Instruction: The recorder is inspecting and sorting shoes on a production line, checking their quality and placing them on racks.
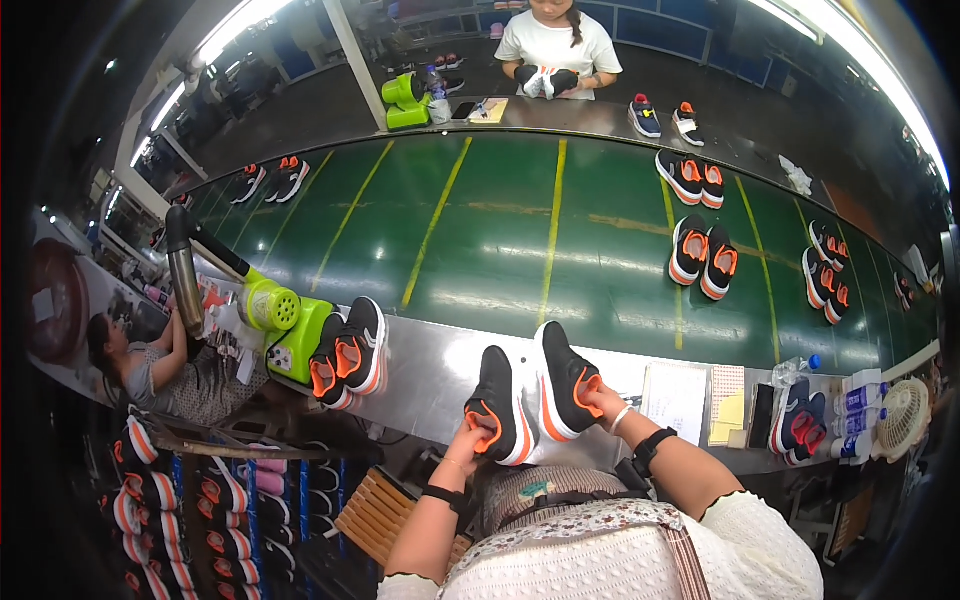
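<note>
Two black sneakers with white-and-orange soles and orange linings are held in front of me, at the near edge of the metal bench. My left hand [468, 446] grips the left sneaker [497, 385] at its heel opening, fingers tucked inside. My right hand [607, 402] holds the right sneaker [560, 365] the same way, with its fingers partly hidden in the opening. Both toes point away from me. Another matching pair of sneakers [350, 352] stands on the bench to the left, beside a green hot-air blower [290, 325] with a metal nozzle.
Beyond the bench runs a green conveyor belt [490, 250] with yellow lines, carrying several shoe pairs [703, 257]. Papers [672, 397], bottles [860, 400], dark shoes [797, 425] and a fan [902, 418] lie to the right. Racks of shoes [150, 490] stand lower left. Co-workers sit opposite and at left.
</note>
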